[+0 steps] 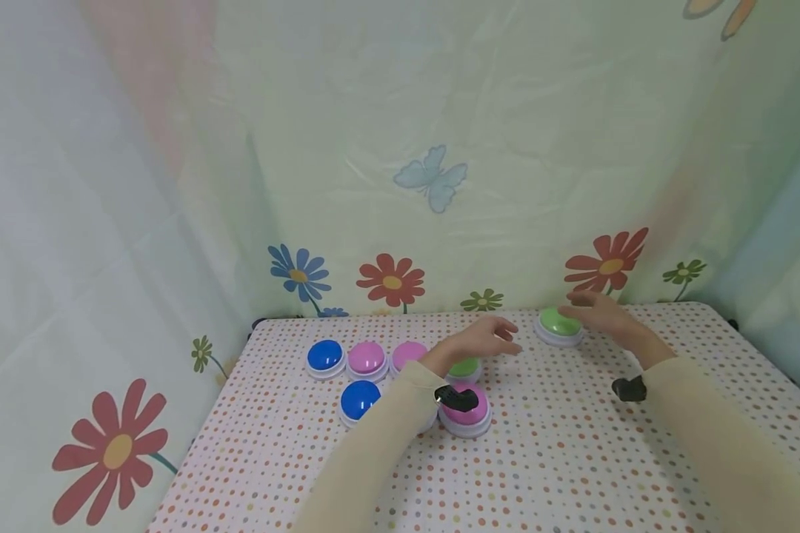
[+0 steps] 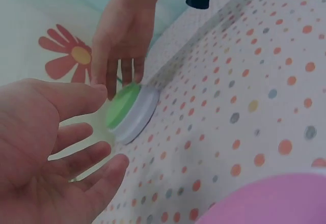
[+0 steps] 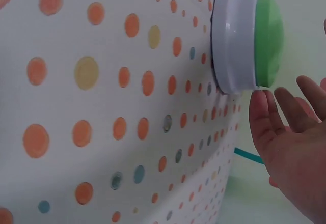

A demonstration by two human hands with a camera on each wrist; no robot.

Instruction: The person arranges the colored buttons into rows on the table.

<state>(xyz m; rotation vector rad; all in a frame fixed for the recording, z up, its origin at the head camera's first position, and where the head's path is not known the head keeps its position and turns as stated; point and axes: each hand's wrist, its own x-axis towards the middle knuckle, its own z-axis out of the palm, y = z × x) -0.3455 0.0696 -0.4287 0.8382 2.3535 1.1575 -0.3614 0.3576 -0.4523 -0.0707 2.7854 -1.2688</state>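
A green push button [image 1: 560, 323] with a white round base stands apart at the table's far right. My right hand [image 1: 603, 314] is beside it, fingers loosely extended; in the right wrist view the fingertips [image 3: 259, 102] lie close to the button's rim, and I cannot tell whether they touch. My left hand [image 1: 483, 338] hovers left of that button with thumb and fingers spread, holding nothing. Below and behind the left wrist sits a second green button [image 1: 465, 369], partly covered. A pink button [image 1: 467, 407] lies under the left wrist strap.
Farther left stand a blue button [image 1: 324, 355] and two pink buttons [image 1: 367, 358] in a row, with another blue button [image 1: 358, 400] in front. The left sleeve [image 1: 380, 444] hides part of this group. A flowered curtain [image 1: 347, 185] rises behind the dotted table [image 1: 547, 474].
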